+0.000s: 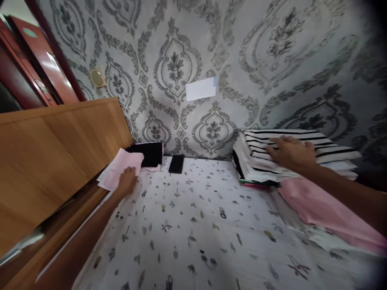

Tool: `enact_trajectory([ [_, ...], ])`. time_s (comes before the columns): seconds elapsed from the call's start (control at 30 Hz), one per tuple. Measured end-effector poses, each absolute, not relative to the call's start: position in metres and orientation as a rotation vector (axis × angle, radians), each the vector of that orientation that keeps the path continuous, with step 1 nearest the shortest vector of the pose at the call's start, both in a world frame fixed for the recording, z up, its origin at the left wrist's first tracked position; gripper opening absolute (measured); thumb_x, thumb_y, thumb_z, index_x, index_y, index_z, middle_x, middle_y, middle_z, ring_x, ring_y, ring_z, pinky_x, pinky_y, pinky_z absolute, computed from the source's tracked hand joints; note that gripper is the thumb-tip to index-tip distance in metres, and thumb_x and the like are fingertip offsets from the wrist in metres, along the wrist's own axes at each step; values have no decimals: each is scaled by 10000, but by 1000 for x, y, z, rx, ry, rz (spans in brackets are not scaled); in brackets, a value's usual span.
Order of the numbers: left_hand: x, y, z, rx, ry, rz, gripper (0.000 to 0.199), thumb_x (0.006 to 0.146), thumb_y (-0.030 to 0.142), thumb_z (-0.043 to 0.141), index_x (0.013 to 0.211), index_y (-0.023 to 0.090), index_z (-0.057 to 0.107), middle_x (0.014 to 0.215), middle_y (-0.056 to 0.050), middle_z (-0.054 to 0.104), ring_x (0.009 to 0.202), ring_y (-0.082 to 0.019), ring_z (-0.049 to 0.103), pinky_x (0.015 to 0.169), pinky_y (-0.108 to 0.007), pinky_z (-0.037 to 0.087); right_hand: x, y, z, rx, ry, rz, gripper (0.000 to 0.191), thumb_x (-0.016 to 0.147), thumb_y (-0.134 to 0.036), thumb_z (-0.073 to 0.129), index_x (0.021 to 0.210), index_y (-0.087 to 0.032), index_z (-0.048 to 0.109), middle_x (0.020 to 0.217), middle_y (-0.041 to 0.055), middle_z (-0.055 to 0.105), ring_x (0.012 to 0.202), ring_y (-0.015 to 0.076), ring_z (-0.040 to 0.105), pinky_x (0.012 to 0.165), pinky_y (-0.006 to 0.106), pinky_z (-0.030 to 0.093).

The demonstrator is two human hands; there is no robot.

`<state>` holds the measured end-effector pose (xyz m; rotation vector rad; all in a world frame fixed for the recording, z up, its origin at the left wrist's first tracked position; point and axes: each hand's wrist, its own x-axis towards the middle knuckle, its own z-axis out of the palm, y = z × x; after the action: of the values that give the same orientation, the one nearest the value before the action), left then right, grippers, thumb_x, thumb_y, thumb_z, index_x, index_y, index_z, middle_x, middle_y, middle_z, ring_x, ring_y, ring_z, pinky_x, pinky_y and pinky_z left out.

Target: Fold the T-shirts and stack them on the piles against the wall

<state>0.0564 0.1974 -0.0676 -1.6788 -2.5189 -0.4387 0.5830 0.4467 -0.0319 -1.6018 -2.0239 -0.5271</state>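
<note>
On the left, a small folded pink cloth (116,171) lies beside a folded black cloth (151,155), and my left hand (127,180) rests at its right edge; whether the fingers grip it is unclear. At the right stands a stack of folded white clothes (252,163), topped by a black-and-white striped garment (326,145). My right hand (292,152) lies on that striped garment with its fingers spread. A pink garment (320,203) spreads out below the stack, under my right forearm.
A patterned white sheet (187,217) covers the bed. Near the wall lies a black phone-like object (176,164). A wooden board (66,145) borders the left side. The patterned wall bears a white paper (201,89) and a switch (97,78).
</note>
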Motion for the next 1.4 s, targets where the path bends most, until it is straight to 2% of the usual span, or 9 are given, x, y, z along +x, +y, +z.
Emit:
enact_trajectory([
  [0.13,1,174,-62,-1569,-2685,-423,41,758,215,600,772,189,572,921,-107,652,960,-284,593,813,-361,450,562,407,-24,-1371,-2089,-517,342,917,-242,453,1123,-131,703,1287,242,622,1186,315,547,972,467,390],
  [0.3,-12,179,-55,-1637,-2689,-632,177,711,170,580,589,207,458,696,-39,594,850,-240,598,732,-303,420,517,324,-45,-883,-2245,-319,272,909,-234,475,992,-173,727,1124,193,700,1064,304,625,938,470,491],
  [0.5,59,155,-38,-2023,-2570,-1172,199,838,352,511,693,219,481,735,-3,629,746,-172,622,693,-254,466,410,201,-72,-544,-2392,-59,533,965,-298,490,1489,-263,395,1421,148,549,1281,280,538,988,475,510],
  [0.63,133,98,-31,-3181,-2169,-1847,312,840,498,612,782,202,531,740,-24,625,693,-180,628,730,-317,498,357,149,-83,-473,-2365,-14,637,961,-252,474,1554,-241,243,1547,197,371,1426,315,370,1033,523,460],
  [0.8,149,45,-34,-3495,-1940,-1420,261,944,465,504,907,210,544,887,-45,614,851,-197,613,787,-321,486,362,114,-85,-453,-2308,275,438,963,-173,389,1391,-229,465,1081,125,691,945,231,677,747,339,562],
  [0.93,132,46,-61,-3208,-1882,-950,300,928,406,528,1188,256,514,1160,-95,586,1076,-262,567,887,-386,488,380,86,-69,-614,-2170,379,327,972,-217,391,1259,-221,547,988,89,700,860,212,671,714,302,536],
  [1.13,133,103,-93,-2874,-1631,-1080,622,884,267,551,1455,244,305,1423,-145,432,1362,-298,391,1121,-471,351,399,48,-35,-881,-2009,538,319,989,-429,429,1129,-210,613,886,61,691,725,187,647,645,274,522],
  [1.3,150,167,-101,-2852,-1688,-1124,656,763,205,630,1396,216,463,1468,-157,415,1410,-343,327,1142,-538,300,419,16,-1,-920,-1907,575,352,981,-471,466,1137,-214,649,982,72,709,843,200,674,747,295,555],
  [1.4,165,186,-106,-3052,-1792,-1179,304,691,229,701,995,244,702,1243,-104,618,1304,-326,464,1095,-468,379,433,-1,22,-1053,-1747,491,363,951,-529,505,1055,-246,708,978,65,714,871,217,676,738,304,566],
])
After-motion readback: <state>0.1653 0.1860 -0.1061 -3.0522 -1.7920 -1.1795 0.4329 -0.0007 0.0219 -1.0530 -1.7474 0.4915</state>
